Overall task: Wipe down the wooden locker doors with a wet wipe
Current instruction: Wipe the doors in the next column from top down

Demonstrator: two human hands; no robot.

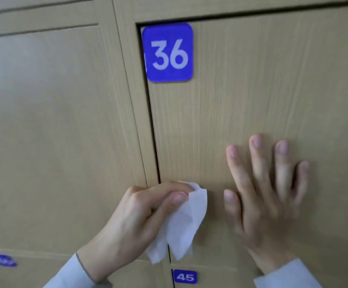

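**Wipe held at the door's lower left corner**

The left hand (139, 213) pinches a crumpled white wipe (181, 223), which hangs lengthwise toward 6 o'clock at the seven o'clock corner of door 36 (262, 90). The right hand (266, 196) presses flat, fingers spread toward 12.

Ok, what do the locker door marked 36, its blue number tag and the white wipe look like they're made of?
Door 36: wood or wood-look laminate, hard to tell which; pale tan with fine vertical grain and a matt finish.
Number tag: probably plastic; flat, smooth, even blue, rounded corners, white printed digits.
Wipe: thin, soft non-woven sheet; it folds and hangs limp from the left hand.
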